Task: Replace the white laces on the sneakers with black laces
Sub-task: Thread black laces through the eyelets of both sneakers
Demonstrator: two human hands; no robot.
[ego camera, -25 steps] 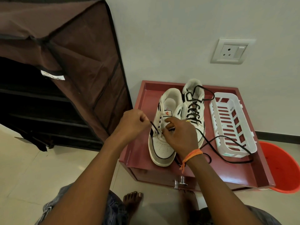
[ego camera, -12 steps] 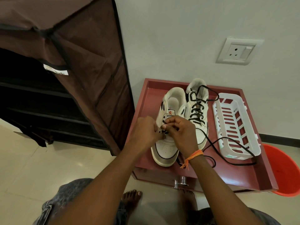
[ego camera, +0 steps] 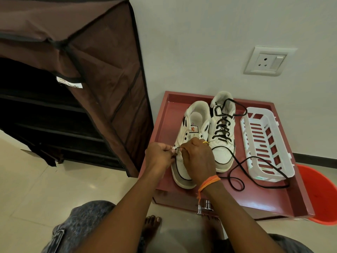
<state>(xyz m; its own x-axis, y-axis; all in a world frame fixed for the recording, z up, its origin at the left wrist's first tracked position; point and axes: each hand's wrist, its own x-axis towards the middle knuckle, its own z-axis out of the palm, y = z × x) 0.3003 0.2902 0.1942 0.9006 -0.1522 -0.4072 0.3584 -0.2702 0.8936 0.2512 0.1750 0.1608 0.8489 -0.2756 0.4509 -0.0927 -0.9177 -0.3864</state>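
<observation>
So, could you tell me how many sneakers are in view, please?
2, both on the red tray: the left sneaker under both hands, and the black-laced right sneaker beside it, next to the white basket.

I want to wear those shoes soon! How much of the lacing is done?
One shoe looks done: the right shoe has a black lace crisscrossed up it, ends untied. The left shoe is in progress: both hands, left hand and right hand, pinch a black lace at its lowest holes, and its upper holes are still empty. Left: finish threading that shoe. No white laces are in sight.
</observation>
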